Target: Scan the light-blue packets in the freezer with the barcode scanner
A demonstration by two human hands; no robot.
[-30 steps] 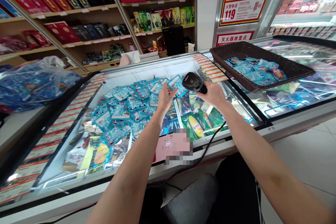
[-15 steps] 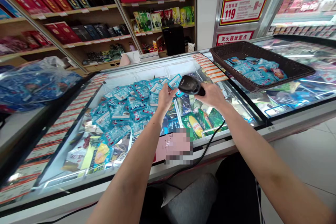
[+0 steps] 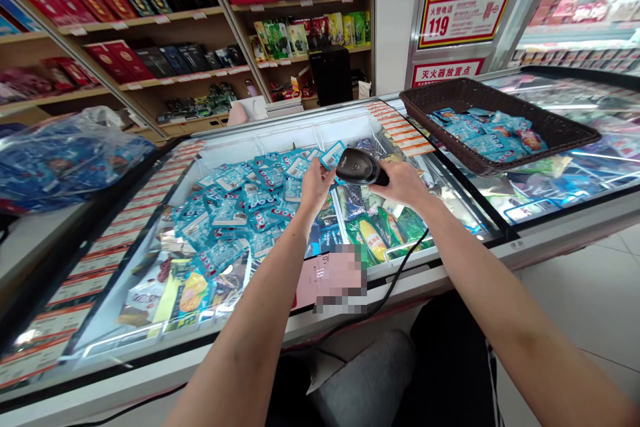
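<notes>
Pinched in my left hand (image 3: 316,185) is a small blue snack packet (image 3: 333,155), its white barcode label facing up. My right hand (image 3: 404,181) is wrapped round the handle of a black barcode scanner (image 3: 358,167), whose head is close beside the packet. Part of the packet is hidden behind the scanner head. A black cable (image 3: 400,273) runs from below my right hand down over the freezer's front edge. Below and left of my hands, many similar blue packets (image 3: 245,200) lie heaped on the glass top of the chest freezer (image 3: 165,340).
A brown wicker basket (image 3: 565,131) with blue packets stands at the right. A clear plastic bag (image 3: 70,153) full of blue packets sits at the left. A pink phone-like object (image 3: 307,283), partly blurred, lies at the front edge. Stocked shelves (image 3: 215,13) line the back.
The scanner in my right hand has shifted slightly left and down, covering a little more of the packet's lower end. My left hand stays in place with the packet.
</notes>
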